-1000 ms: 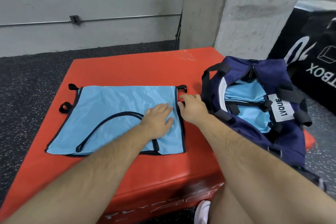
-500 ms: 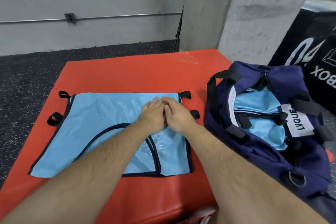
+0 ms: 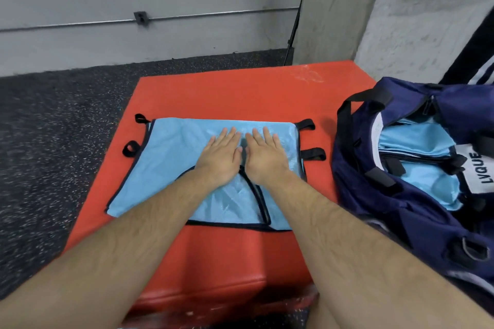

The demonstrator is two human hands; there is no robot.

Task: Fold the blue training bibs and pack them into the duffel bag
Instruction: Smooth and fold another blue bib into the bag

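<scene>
The left grip [image 3: 220,159] and right grip [image 3: 266,159] lie flat, fingers straight, pressing the blue bib [image 3: 171,171] spread near the front edge of the red foam box [image 3: 240,88], beside the duffel bag [image 3: 379,211]; the mesh looks light, limp and slippery, best pinched at its black-bound side edges.

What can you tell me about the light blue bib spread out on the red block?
The bib is light blue, of thin mesh-like cloth, edged with black binding. A curved black-trimmed opening shows near its middle, partly under the arms. Black strap loops stick out at its left and right sides. It lies flat on the red block, left of the duffel bag and apart from it. The left hand and right hand press flat on it side by side, fingers straight.
</scene>
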